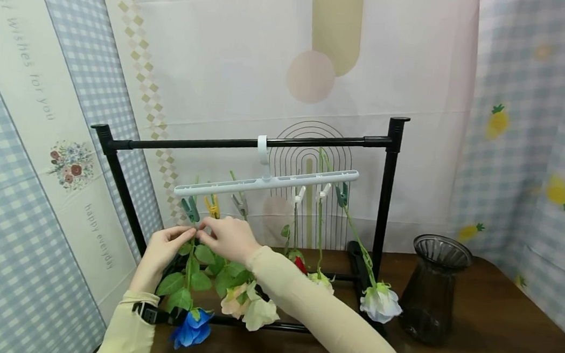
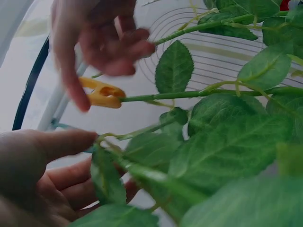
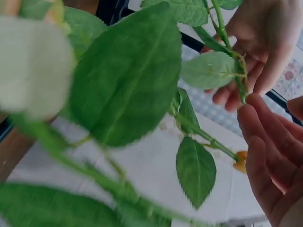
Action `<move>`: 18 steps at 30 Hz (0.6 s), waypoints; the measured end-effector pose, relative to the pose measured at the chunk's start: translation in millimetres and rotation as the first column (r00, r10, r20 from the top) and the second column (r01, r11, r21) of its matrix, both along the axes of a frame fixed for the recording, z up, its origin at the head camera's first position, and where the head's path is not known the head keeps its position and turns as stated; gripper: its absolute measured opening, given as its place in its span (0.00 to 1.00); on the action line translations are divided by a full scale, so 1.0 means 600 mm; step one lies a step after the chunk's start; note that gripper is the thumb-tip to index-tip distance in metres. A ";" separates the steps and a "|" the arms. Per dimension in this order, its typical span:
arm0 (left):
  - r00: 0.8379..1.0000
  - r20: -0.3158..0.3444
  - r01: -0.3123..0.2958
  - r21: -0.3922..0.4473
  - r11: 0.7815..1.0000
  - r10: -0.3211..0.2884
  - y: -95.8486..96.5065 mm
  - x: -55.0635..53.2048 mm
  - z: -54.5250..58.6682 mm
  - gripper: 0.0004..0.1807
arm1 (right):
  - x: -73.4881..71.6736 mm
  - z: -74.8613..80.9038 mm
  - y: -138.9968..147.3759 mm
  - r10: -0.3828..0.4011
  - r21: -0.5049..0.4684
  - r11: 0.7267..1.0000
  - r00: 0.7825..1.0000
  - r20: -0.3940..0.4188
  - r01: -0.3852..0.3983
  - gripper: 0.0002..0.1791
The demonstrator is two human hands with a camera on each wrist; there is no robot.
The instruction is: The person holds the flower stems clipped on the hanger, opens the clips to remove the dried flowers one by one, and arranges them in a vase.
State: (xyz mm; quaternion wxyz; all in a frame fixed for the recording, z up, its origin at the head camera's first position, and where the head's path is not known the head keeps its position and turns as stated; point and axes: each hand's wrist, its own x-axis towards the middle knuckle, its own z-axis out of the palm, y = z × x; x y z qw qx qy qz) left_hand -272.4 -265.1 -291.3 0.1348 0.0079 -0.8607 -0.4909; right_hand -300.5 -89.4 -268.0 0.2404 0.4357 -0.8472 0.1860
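A blue artificial rose [image 1: 191,330] hangs head down at the left end of a pale clip hanger [image 1: 267,182]. Just below the teal clip [image 1: 190,208], my left hand [image 1: 163,250] pinches the rose's green stem [image 2: 156,176] between thumb and fingers. Close beside it is my right hand [image 1: 230,241], its fingers loosely bent with nothing held between them. In the left wrist view, that hand is near the yellow clip [image 2: 106,93], which grips another leafy stem. Leaves partly cover my left fingers.
The hanger hooks onto a black rack [image 1: 192,143]. More upside-down flowers hang along it, including a cream rose [image 1: 260,313] and a white rose [image 1: 380,303]. A dark glass vase [image 1: 431,293] stands right on the brown table [image 1: 511,331]. Patterned cloth surrounds the rack.
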 end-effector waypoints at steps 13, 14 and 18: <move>1.000 -0.003 -0.028 0.027 0.999 0.028 0.003 0.011 0.000 0.30 | 0.004 0.017 -0.072 -0.326 -0.026 0.944 0.924 -0.201 0.328 0.26; 1.000 -0.001 -0.029 0.024 0.999 0.029 0.004 0.011 -0.001 0.29 | 0.003 0.017 -0.075 -0.335 -0.028 0.941 0.918 -0.211 0.336 0.28; 0.999 -0.021 -0.045 0.003 0.999 0.045 0.015 0.010 -0.008 0.24 | -0.003 0.011 -0.081 -0.353 -0.034 0.933 0.887 -0.297 0.360 0.30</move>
